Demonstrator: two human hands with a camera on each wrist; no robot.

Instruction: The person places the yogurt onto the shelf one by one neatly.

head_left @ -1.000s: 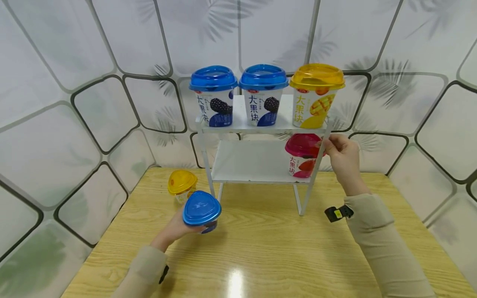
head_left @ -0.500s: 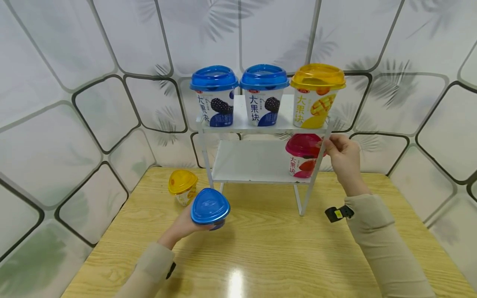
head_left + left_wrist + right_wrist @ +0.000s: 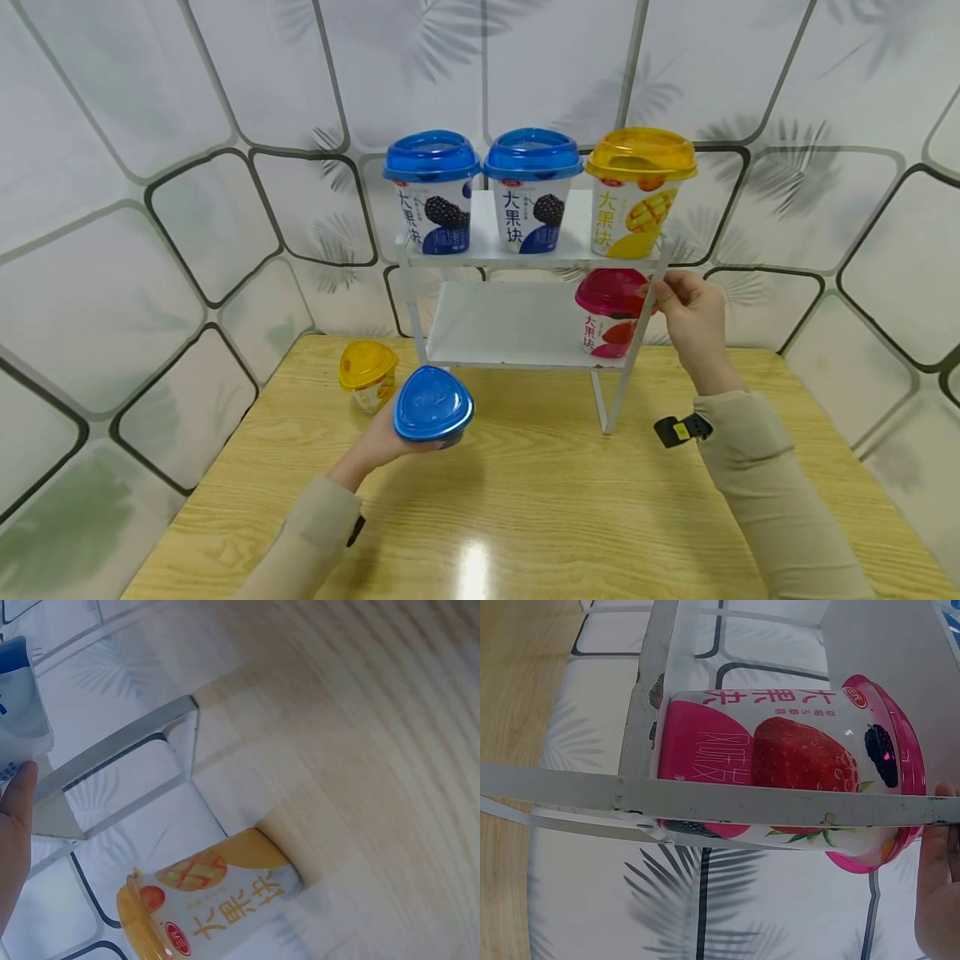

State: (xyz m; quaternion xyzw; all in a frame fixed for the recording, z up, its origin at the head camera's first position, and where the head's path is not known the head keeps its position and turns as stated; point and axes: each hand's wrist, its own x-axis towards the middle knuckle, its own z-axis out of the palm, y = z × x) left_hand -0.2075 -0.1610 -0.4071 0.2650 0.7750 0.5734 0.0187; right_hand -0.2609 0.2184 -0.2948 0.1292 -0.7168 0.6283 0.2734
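Note:
My left hand (image 3: 378, 437) holds a blue-lidded yogurt cup (image 3: 433, 404) above the table, just in front of the shelf's left leg. In the left wrist view only part of this cup (image 3: 22, 712) shows, with one finger against it. At the right, my right hand (image 3: 692, 321) grips the side post of a white two-tier shelf (image 3: 510, 321), its fingertips close beside the pink lid of a strawberry yogurt cup (image 3: 606, 321). Whether they touch that lid, I cannot tell. The strawberry cup (image 3: 802, 754) stands on the lower tier behind the post.
Two blue-lidded blackberry cups (image 3: 438, 200) (image 3: 532, 200) and a yellow-lidded mango cup (image 3: 633, 200) stand on the top tier. Another yellow-lidded cup (image 3: 367, 375) stands on the wooden table (image 3: 540, 500), left of the shelf. A patterned backdrop (image 3: 555, 67) surrounds the table.
My left hand has carried the blue-lidded yogurt cup right and slightly toward the shelf. My right hand and the strawberry cup have stayed in place.

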